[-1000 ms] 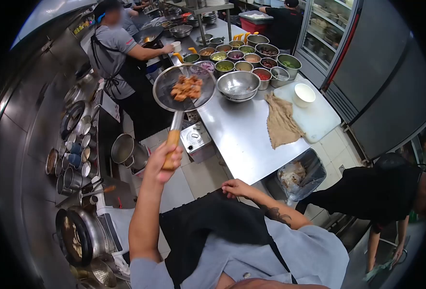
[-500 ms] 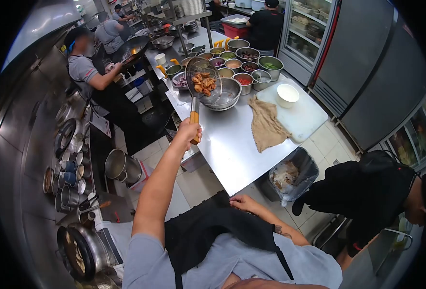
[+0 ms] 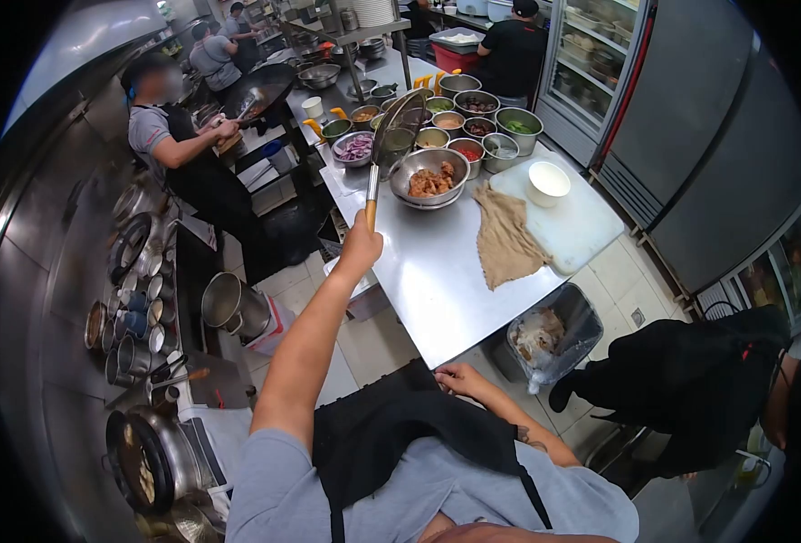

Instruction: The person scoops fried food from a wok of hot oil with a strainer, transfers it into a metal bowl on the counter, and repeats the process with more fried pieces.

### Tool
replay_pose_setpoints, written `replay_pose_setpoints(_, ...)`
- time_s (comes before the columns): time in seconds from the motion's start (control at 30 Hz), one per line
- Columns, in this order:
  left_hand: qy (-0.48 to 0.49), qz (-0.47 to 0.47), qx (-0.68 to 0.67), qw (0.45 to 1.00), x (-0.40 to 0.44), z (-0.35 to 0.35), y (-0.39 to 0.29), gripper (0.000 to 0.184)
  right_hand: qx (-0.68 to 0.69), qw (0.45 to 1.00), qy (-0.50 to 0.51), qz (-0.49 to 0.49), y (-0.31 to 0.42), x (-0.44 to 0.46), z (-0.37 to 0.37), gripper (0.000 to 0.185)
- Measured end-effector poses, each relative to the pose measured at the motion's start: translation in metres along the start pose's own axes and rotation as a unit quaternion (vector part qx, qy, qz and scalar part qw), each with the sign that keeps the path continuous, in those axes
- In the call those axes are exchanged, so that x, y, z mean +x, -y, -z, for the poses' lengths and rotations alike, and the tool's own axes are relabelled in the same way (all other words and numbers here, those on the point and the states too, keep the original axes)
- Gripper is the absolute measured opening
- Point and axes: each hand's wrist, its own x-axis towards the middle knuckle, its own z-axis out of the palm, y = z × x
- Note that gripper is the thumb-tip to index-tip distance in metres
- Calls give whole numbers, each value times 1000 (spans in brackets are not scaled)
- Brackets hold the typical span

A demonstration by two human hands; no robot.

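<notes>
Emptying looks nearly done: the left hand (image 3: 362,244) grips a wooden-handled round mesh strainer (image 3: 393,145), tilted on edge by the browned chunks (image 3: 432,182) in a shiny steel bowl (image 3: 423,200), the right hand (image 3: 457,379) curls near the steel tabletop (image 3: 428,271), contents unclear, and lifting clear seems called for.

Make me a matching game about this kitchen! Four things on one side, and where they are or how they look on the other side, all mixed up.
Things:
1. Food pieces
2. Strainer
3. White bowl
4. Cloth

Places and looks:
A. Standing on the white board
B. Tan and wrinkled
C. Lying in the metal bowl
D. Held by its handle in the left hand

Right pairs: 1-C, 2-D, 3-A, 4-B
</notes>
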Motion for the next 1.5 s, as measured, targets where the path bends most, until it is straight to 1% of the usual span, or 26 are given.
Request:
replay_pose_setpoints(0.1,65,110,-192,973,-15,8,-17,41,7,1000,8,6,1,-1,0,22)
replay_pose_setpoints(0.13,81,187,-250,947,-20,12,-34,34,7,1000,12,11,1,-1,-1,22)
replay_pose_setpoints(0.23,103,279,-411,862,-26,13,-36,29,-2,999,27,17,-4,5,-2,22)
replay_pose_setpoints(0.27,121,274,-464,834,-30,18,-36,21,-7,999,33,14,-5,9,-3,22)
replay_pose_setpoints(0.37,123,300,-620,714,-39,31,-24,16,-28,999,42,0,4,18,-5,25)
replay_pose_setpoints(0.43,143,304,-692,639,-48,43,-9,21,-50,998,35,-19,26,16,-9,28)
replay_pose_setpoints(0.5,150,299,-759,558,-62,60,4,22,-80,994,68,-23,38,20,-12,30)
replay_pose_setpoints(0.53,142,292,-776,542,-72,72,9,22,-96,991,85,-24,42,24,-14,31)
replay_pose_setpoints(0.57,129,280,-789,531,-84,85,15,22,-103,991,89,-1,40,31,-17,32)
replay_pose_setpoints(0.63,74,267,-788,550,-112,117,18,18,-114,987,103,43,33,42,-30,33)
replay_pose_setpoints(0.67,69,253,-795,548,-125,130,29,16,-118,987,108,27,34,46,-37,31)
replay_pose_setpoints(0.73,36,218,-809,544,-161,161,53,14,-168,973,145,69,54,47,-54,30)
replay_pose_setpoints(0.77,-36,218,-789,573,-181,181,49,14,-196,960,178,93,66,50,-66,29)
replay_pose_setpoints(0.8,-75,203,-776,593,-204,197,52,14,-236,946,194,107,76,52,-79,30)
replay_pose_setpoints(0.83,-135,189,-760,608,-228,215,50,17,-260,935,209,125,68,63,-89,31)
replay_pose_setpoints(0.87,-175,185,-742,620,-251,233,50,22,-270,928,236,101,82,63,-106,31)
replay_pose_setpoints(0.9,-213,175,-735,619,-275,249,45,23,-281,921,257,76,101,56,-121,32)
replay_pose_setpoints(1.0,-334,135,-691,626,-351,287,52,23,-297,900,313,63,138,47,-172,33)
replay_pose_setpoints(1.1,-439,110,-633,628,-427,321,57,26,-325,877,345,84,95,98,-204,35)
replay_pose_setpoints(1.13,-476,104,-610,625,-457,332,54,27,-332,868,356,97,78,119,-213,35)
replay_pose_setpoints(1.17,-510,99,-587,621,-487,340,48,27,-365,849,356,140,65,137,-224,34)
replay_pose_setpoints(1.23,-589,105,-540,592,-545,352,30,28,-418,810,346,224,48,158,-246,33)
replay_pose_setpoints(1.3,-646,107,-496,571,-605,354,22,27,-463,776,362,229,64,142,-274,35)
replay_pose_setpoints(1.37,-708,118,-447,533,-666,350,12,20,-489,753,380,222,70,127,-300,37)
replay_pose_setpoints(1.43,-740,108,-414,519,-728,339,6,20,-499,740,403,203,68,120,-317,40)
replay_pose_setpoints(1.5,-763,90,-418,484,-783,328,3,19,-511,726,417,191,60,121,-326,41)
